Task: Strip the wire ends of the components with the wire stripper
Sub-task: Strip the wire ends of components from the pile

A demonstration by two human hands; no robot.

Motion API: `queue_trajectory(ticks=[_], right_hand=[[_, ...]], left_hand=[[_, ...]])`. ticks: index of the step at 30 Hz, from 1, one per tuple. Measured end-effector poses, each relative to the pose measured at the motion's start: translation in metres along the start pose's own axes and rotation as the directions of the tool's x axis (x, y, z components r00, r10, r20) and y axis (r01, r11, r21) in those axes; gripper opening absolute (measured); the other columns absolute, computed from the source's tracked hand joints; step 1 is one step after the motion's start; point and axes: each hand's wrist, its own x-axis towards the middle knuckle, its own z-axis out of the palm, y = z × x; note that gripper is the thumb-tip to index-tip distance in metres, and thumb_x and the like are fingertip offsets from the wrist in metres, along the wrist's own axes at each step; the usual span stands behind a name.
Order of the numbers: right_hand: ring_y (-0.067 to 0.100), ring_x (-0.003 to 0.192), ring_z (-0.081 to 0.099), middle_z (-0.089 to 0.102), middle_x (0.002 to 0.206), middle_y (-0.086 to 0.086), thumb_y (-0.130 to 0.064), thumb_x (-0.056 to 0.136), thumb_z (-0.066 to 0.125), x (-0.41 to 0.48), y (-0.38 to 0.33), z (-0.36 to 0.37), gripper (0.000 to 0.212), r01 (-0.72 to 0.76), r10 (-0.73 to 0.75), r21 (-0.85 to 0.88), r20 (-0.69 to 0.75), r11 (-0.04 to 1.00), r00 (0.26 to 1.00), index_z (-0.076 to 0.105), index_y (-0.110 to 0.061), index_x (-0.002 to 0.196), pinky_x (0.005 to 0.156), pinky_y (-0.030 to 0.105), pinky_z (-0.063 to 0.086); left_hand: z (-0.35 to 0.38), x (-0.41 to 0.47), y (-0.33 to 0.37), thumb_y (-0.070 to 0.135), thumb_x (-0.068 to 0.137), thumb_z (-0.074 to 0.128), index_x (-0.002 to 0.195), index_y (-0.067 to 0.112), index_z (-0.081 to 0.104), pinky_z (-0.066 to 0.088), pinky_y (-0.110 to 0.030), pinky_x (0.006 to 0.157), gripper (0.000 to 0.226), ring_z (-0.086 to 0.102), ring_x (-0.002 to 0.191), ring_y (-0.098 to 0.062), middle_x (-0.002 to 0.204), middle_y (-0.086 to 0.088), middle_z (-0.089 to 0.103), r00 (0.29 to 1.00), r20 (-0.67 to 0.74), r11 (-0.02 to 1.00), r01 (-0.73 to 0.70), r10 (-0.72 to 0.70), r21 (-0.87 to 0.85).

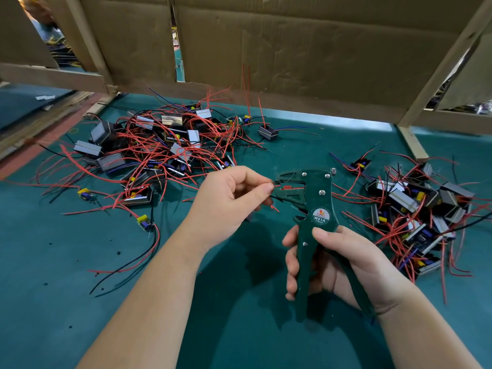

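Left pile (159,145) of components: tangled, can't count. Our left hand (229,198) pinches a wire end (277,185) at the mouth of the one wire stripper (316,198). Our right hand (343,262) wraps its handles. Mat (253,328) gap separates the second pile (420,209). Cardboard wall (292,43) bounds the rear.

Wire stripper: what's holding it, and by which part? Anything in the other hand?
The right hand grips the stripper by its handles; the left hand pinches a wire near its end, at the stripper's head.
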Motion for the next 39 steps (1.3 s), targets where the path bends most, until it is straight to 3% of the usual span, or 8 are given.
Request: queue_trajectory(ticks=[4, 9, 14, 22, 26, 31, 36, 39], right_hand=[[0.036, 0.068, 0.061, 0.059, 0.079, 0.024, -0.043, 0.074, 0.079, 0.000, 0.000, 0.000, 0.049, -0.009, 0.009, -0.011, -0.010, 1.000, 1.000, 0.065, -0.002, 0.098, 0.069, 0.053, 0.052], [0.036, 0.067, 0.061, 0.060, 0.078, 0.023, -0.049, 0.076, 0.076, -0.001, 0.002, 0.000, 0.050, -0.019, 0.020, -0.026, 0.012, 0.999, 1.000, 0.066, -0.004, 0.096, 0.069, 0.052, 0.052], [0.033, 0.064, 0.061, 0.059, 0.075, 0.020, -0.064, 0.075, 0.069, 0.001, 0.002, -0.001, 0.060, -0.065, 0.066, -0.037, 0.023, 0.997, 0.998, 0.065, -0.007, 0.092, 0.067, 0.050, 0.053], [0.031, 0.060, 0.059, 0.058, 0.072, 0.019, -0.068, 0.070, 0.071, 0.003, 0.005, 0.001, 0.061, -0.084, 0.084, -0.032, -0.015, 0.996, 0.996, 0.065, -0.010, 0.086, 0.064, 0.048, 0.053], [0.030, 0.054, 0.057, 0.055, 0.067, 0.018, -0.068, 0.069, 0.070, 0.007, 0.012, 0.013, 0.059, -0.076, 0.073, -0.018, -0.099, 0.997, 0.992, 0.063, -0.011, 0.081, 0.057, 0.044, 0.053], [0.024, 0.037, 0.043, 0.046, 0.053, 0.011, -0.069, 0.062, 0.068, 0.017, 0.019, 0.026, 0.057, -0.033, 0.015, -0.039, -0.404, 0.999, 0.914, 0.053, -0.014, 0.066, 0.043, 0.030, 0.042], [0.023, 0.038, 0.042, 0.045, 0.053, 0.009, -0.067, 0.066, 0.058, 0.011, 0.007, 0.020, 0.053, -0.079, 0.091, 0.050, -0.338, 0.996, 0.937, 0.057, -0.014, 0.065, 0.041, 0.029, 0.041], [0.022, 0.038, 0.042, 0.044, 0.054, 0.008, -0.062, 0.072, 0.055, 0.006, -0.003, 0.007, 0.050, -0.008, 0.037, 0.071, -0.414, 0.997, 0.909, 0.054, -0.012, 0.069, 0.041, 0.026, 0.042]], left_hand=[[-0.002, 0.000, -0.003, 0.007, 0.090, 0.064, 0.080, 0.019, 0.064, 0.048, -0.019, 0.050, 0.016, 0.061, 0.060, -0.011, 0.064, 0.005, 0.070, 1.000, 0.001, 0.999, -0.012, 0.012, 0.041], [-0.006, -0.001, 0.000, 0.000, 0.088, 0.064, 0.079, 0.015, 0.061, 0.043, -0.010, 0.052, 0.017, 0.060, 0.051, 0.001, 0.060, 0.008, 0.069, 0.997, 0.042, 0.996, -0.069, 0.067, 0.062], [-0.006, -0.001, 0.002, -0.004, 0.087, 0.063, 0.076, 0.012, 0.060, 0.042, -0.008, 0.051, 0.020, 0.058, 0.048, 0.002, 0.057, 0.009, 0.068, 0.996, 0.060, 0.996, -0.071, 0.067, 0.063], [-0.009, 0.000, -0.001, -0.001, 0.086, 0.065, 0.075, 0.014, 0.063, 0.040, -0.007, 0.052, 0.020, 0.058, 0.047, 0.002, 0.057, 0.011, 0.068, 0.997, 0.050, 0.989, -0.062, 0.056, 0.133], [-0.013, 0.003, -0.007, 0.005, 0.087, 0.067, 0.078, 0.022, 0.064, 0.043, -0.012, 0.054, 0.020, 0.060, 0.052, -0.001, 0.061, 0.011, 0.070, 0.999, 0.016, 0.976, -0.042, 0.039, 0.215], [-0.014, 0.004, -0.013, 0.006, 0.090, 0.063, 0.094, 0.028, 0.050, 0.048, -0.015, 0.064, 0.026, 0.066, 0.062, -0.007, 0.071, 0.013, 0.073, 0.999, 0.053, 0.934, -0.030, 0.012, 0.356], [-0.017, 0.005, -0.015, 0.008, 0.090, 0.063, 0.093, 0.030, 0.056, 0.047, -0.012, 0.061, 0.024, 0.062, 0.055, -0.002, 0.069, 0.017, 0.071, 0.997, 0.078, 0.904, -0.020, -0.015, 0.428], [-0.025, 0.006, -0.017, 0.006, 0.090, 0.062, 0.090, 0.031, 0.063, 0.051, -0.016, 0.063, 0.025, 0.063, 0.057, -0.005, 0.068, 0.015, 0.072, 0.998, 0.041, 0.886, 0.019, -0.043, 0.463]])
